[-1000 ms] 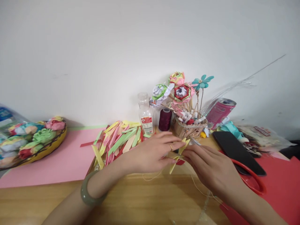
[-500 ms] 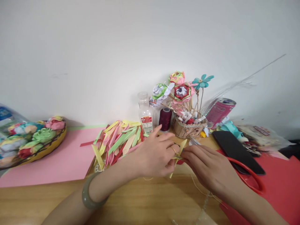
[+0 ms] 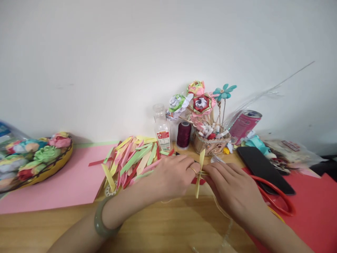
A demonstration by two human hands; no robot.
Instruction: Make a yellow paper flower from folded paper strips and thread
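Above the table point(image 3: 158, 228), your right hand point(image 3: 234, 184) pinches with its fingertips; your left hand point(image 3: 173, 175) faces it, fingers curled, though I cannot tell whether they grip. The strips point(image 3: 136, 161) lie heaped beside the bottle point(image 3: 163, 135), which stands near the spool point(image 3: 183, 135). Between your hands, the yellow paper point(image 3: 202, 159) sits upright, pinched at its middle by the right.

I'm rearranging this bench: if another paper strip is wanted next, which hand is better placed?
Left, probably: the left hand is beside the strips, while the right hand is farther off, near the phone. Both hands are at the yellow paper, though.
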